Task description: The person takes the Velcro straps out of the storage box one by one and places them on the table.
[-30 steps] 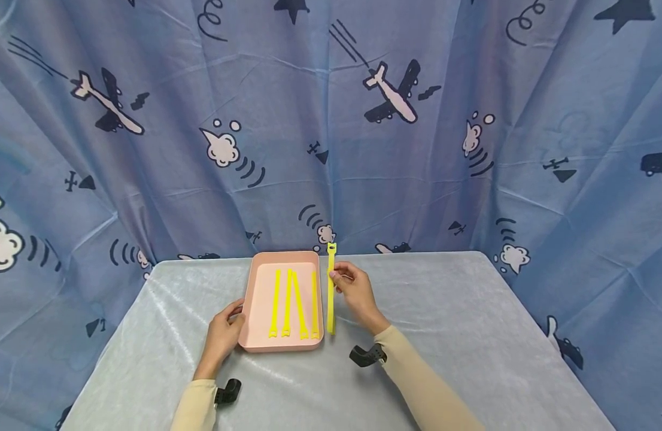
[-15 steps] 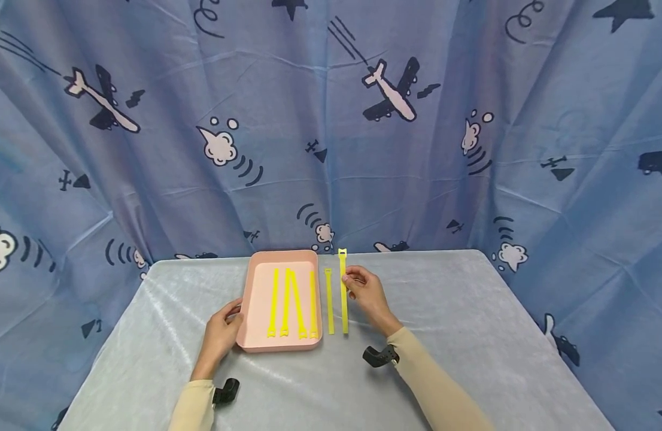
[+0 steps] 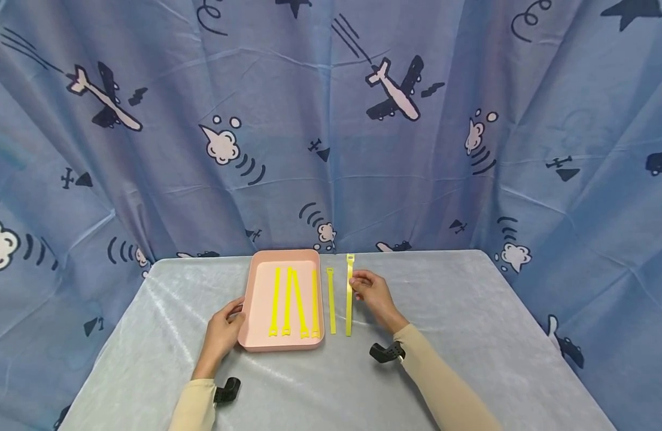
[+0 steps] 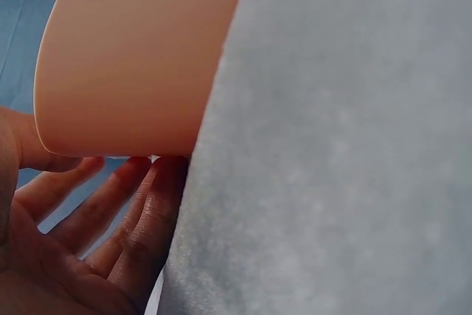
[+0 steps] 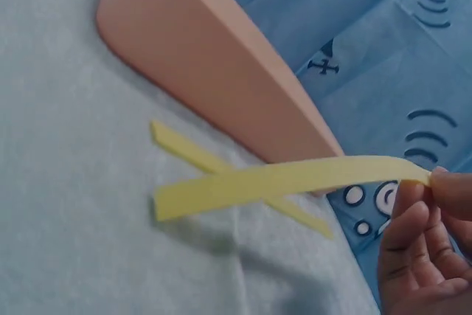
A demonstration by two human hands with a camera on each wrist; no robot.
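My right hand (image 3: 375, 297) pinches a yellow hook-and-loop cable tie (image 3: 349, 308) between thumb and fingers, near its slotted head. In the right wrist view the held tie (image 5: 280, 180) bends, its free end low over the cloth. Another yellow cable tie (image 3: 331, 302) lies on the table between it and the pink tray (image 3: 255, 342). Several more yellow cable ties (image 3: 275, 302) lie lengthwise in the tray, slotted heads toward me. My left hand (image 3: 221, 331) holds the tray's left side, thumb at the rim and fingers (image 4: 151, 234) against the outer wall.
A grey cloth covers the table (image 3: 460, 335). Behind its far edge hangs a blue patterned curtain (image 3: 331, 120). A black wrist device (image 3: 227, 390) sits on the left forearm and another black device (image 3: 387, 352) on the right one.
My right hand has moved right, away from the tray, with the cable tie in its fingers. The tie on the table beside the tray now shows. The left hand stays at the tray.
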